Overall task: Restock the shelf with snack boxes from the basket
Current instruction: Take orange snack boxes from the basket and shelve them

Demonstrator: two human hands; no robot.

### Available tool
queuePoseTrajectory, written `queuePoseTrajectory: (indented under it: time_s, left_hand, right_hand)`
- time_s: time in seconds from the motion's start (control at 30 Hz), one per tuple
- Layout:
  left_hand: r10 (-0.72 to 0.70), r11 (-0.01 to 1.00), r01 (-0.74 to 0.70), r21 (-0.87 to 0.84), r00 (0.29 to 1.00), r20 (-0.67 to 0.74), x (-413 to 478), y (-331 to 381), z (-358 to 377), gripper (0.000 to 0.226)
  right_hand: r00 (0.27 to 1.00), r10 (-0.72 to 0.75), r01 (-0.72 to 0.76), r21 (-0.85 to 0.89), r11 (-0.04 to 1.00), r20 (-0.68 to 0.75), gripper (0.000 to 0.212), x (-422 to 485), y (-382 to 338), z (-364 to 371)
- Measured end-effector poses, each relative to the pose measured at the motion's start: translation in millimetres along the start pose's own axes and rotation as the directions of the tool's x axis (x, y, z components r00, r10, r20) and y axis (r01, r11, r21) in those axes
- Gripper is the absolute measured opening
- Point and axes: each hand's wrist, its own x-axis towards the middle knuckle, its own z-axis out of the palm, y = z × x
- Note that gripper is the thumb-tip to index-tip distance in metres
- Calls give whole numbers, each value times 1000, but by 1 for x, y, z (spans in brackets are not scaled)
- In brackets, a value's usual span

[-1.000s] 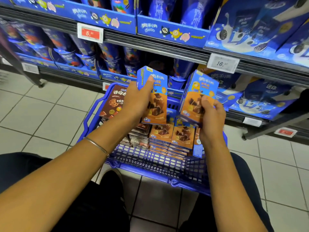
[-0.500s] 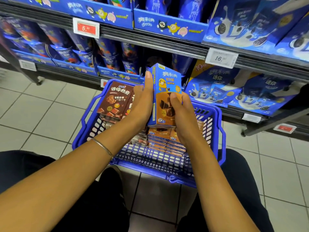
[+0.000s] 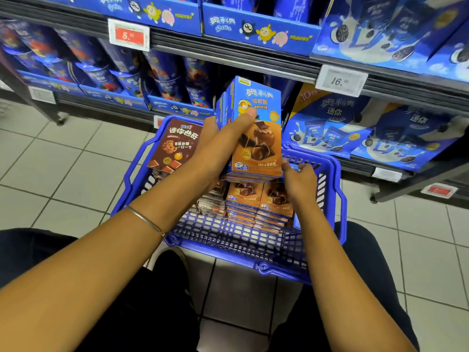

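Left hand grips upright snack boxes; right hand, fingers seemingly empty, reaches stacked boxes filling the basket; most restocking remains.

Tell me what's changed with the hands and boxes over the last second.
The blue-and-orange boxes, split between both hands a second ago, were brought together; the left hand now grips them as one bundle above the basket. The right hand let go and dropped toward the stacks in the basket. Basket, leaning brown box and shelves stayed put.
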Motion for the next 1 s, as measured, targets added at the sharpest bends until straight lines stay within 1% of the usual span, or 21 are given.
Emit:
queuePoseTrajectory:
  time_s: [0.03,0.07,0.2,0.3,0.37,0.4,0.5,0.6,0.67,0.7,0.77,0.8,0.87,0.93,1.0]
  left_hand:
    - [-5,1000,5,7,1000,7,0,0,-1,61]
    - [-13,1000,13,15,1000,19,-1,0,-1,62]
    - [-20,999,19,33,1000,21,-3,-3,0,62]
    - [-22,999,22,27,1000,4,-3,-4,0,59]
    - [-19,1000,19,21,1000,4,-4,-4,0,59]
    - [-17,1000,17,16,1000,5,-4,-4,-1,59]
    - [-14,1000,14,4,1000,-1,-5,-4,-2,58]
    - [-16,1000,16,9,1000,-3,-5,-5,-5,60]
    - [-15,1000,15,12,1000,0,-4,-4,-7,62]
    - [-16,1000,16,7,1000,0,-4,-4,-8,64]
    - [-16,1000,16,5,1000,-3,-4,-4,-8,66]
    - [-16,1000,16,9,1000,-8,-3,-3,-8,66]
    - [-16,1000,16,16,1000,-11,-3,-3,-8,66]
    - [-13,1000,13,26,1000,-3,-3,-3,-7,66]
    - [-12,999,13,32,1000,-5,-4,-2,-6,65]
  right_hand:
    - [1000,6,-8,-119,993,-16,63,5,9,4]
    - [1000,-8,2,-201,980,-28,60,8,16,7]
    - [995,-98,84,-372,925,-18,45,7,19,21]
    - [983,-176,181,-414,892,52,29,-2,19,33]
    - [973,-218,231,-385,894,77,22,-9,21,42]
    - [967,-241,253,-355,900,77,22,-14,22,46]
    - [957,-287,284,-293,913,33,36,-25,21,60]
    - [953,-303,283,-331,900,-10,46,-23,26,62]
    - [961,-270,227,-403,887,-54,52,-15,32,55]
    - [968,-239,184,-427,885,-79,59,-11,36,51]
    - [982,-156,96,-423,901,-108,81,-7,42,44]
    - [986,-121,67,-401,914,-111,93,-6,43,42]
    - [990,-75,32,-329,944,-117,110,-6,46,41]
    - [990,-33,-1,-237,972,-137,119,-6,47,42]
    - [987,46,-69,-140,988,-156,123,-4,48,42]
